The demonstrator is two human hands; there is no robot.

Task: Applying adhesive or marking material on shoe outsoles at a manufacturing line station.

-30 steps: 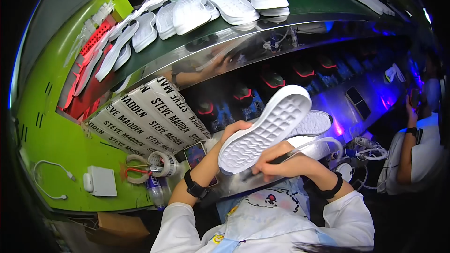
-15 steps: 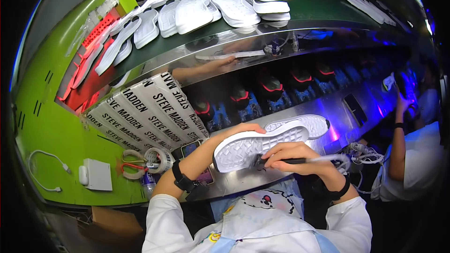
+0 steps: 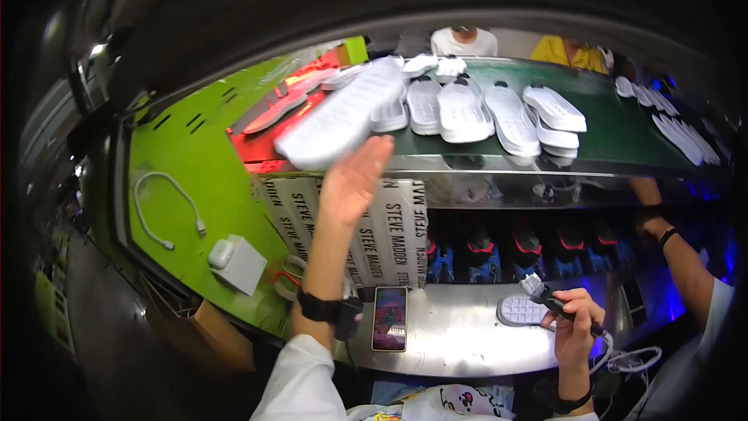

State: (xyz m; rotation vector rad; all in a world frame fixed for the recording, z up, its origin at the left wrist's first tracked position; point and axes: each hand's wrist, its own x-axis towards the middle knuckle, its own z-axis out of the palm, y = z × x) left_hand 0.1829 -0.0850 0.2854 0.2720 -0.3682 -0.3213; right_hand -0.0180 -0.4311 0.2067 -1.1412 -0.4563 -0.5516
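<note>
My left hand (image 3: 358, 179) is stretched out to the far left, its fingers at the near edge of a white shoe sole (image 3: 343, 113). This sole is blurred by motion, over the near end of the green bench, and its far side overlaps other soles. In my right hand (image 3: 578, 320) is a black-handled tool (image 3: 557, 304) with a pale, brush-like head, pointing up and left. A white cable or tube (image 3: 635, 359) runs near its lower end. Just left of that hand, another white shoe sole (image 3: 518, 310) lies tread up on the metal ledge, partly hidden by the hand.
Several white soles (image 3: 465, 113) stand on the green bench (image 3: 604, 121). A phone (image 3: 390, 320) lies on the metal ledge (image 3: 460, 335), near a printed box (image 3: 397, 226). Blue-and-black shoe forms (image 3: 526, 253) line the shelf beneath. A co-worker's arm (image 3: 686, 257) reaches in at right.
My left hand has swung up and left with the sole, away from the tool. The right hand has moved back right with the tool. My view has shifted left and up.
</note>
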